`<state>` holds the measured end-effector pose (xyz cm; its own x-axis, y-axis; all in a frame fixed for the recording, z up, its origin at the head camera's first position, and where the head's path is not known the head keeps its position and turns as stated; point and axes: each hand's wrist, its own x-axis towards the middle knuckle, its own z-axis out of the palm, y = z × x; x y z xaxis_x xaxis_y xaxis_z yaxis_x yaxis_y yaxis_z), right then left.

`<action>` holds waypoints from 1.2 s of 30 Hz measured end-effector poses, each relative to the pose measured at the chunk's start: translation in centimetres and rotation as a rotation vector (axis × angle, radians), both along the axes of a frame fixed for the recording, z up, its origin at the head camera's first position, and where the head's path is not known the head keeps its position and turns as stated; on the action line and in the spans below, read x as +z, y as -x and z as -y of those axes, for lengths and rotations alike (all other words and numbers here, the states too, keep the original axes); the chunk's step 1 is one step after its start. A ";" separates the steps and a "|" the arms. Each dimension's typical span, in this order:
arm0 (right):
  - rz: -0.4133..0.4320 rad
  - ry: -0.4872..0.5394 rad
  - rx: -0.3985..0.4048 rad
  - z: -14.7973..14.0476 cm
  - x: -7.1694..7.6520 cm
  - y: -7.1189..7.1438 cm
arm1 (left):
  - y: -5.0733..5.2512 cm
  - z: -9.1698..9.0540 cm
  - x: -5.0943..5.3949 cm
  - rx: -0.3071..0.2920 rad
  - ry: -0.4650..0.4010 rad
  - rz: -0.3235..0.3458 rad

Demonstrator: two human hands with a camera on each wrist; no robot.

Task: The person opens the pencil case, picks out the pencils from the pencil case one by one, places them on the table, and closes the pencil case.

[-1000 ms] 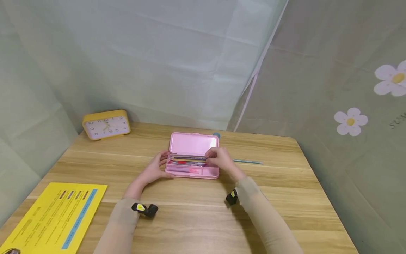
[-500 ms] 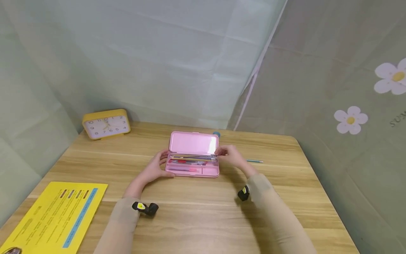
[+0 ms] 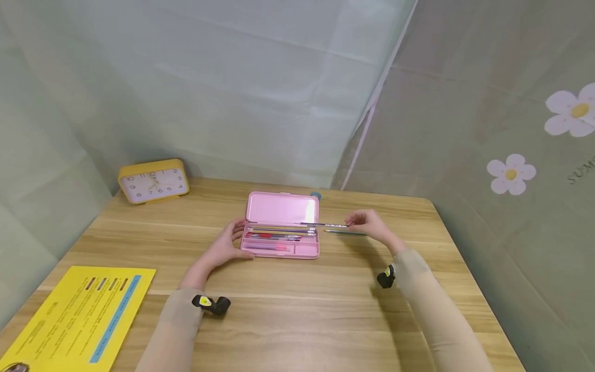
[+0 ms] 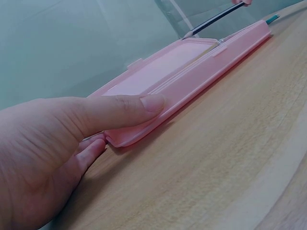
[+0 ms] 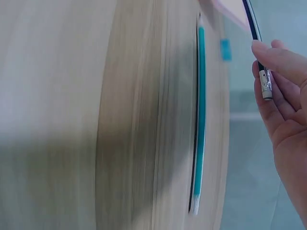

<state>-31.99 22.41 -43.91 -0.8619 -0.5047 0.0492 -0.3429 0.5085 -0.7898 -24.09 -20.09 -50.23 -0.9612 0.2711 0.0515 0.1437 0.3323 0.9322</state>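
A pink pencil case (image 3: 281,207) lies with its lid raised on the wooden table. Several pencils and pens (image 3: 274,236) lie in its compartments. My left hand (image 3: 220,250) holds the case by its left end; in the left wrist view the thumb (image 4: 129,111) lies along the front edge. To the right of the case, my right hand (image 3: 372,226) pinches a dark pencil (image 3: 325,225) near its eraser end, clear of the tabletop, its tip toward the case. Below that hand a teal pencil (image 5: 200,110) lies on the table.
A yellow clock (image 3: 154,182) stands at the table's back left. At the front left lies a yellow printed sheet or booklet (image 3: 79,315). A small blue object (image 3: 316,196) sits behind the case. Curtains (image 3: 260,103) hang along the back and sides.
My right hand has moved right, out of the case, drawing the dark pencil with it above the teal pencil. My left hand has stayed at the case's left end.
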 end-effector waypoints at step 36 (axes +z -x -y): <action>0.044 0.072 -0.020 -8.4 -2.2 -1.3 | 0.0 0.1 -0.1 -0.004 -0.002 0.012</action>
